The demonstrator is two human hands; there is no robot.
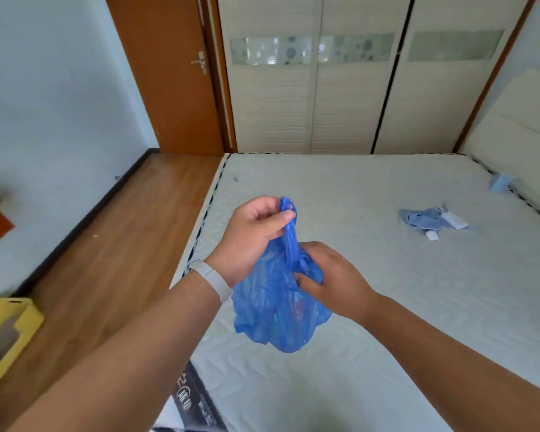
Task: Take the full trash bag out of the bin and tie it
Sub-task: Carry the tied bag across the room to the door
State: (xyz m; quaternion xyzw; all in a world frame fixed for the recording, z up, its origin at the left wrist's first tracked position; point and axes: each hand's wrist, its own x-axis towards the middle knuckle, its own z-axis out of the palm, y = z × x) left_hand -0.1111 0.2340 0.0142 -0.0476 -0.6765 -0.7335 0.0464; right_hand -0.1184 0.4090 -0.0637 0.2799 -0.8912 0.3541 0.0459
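Your left hand pinches the blue trash bag by its gathered neck, which runs straight up. Your right hand grips the bulge directly below it.

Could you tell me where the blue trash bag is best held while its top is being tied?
Grip the blue trash bag at its gathered neck, from above. There the plastic is bunched into a narrow strip, as the left hand pinches it, while the right hand steadies the bulging body hanging below.
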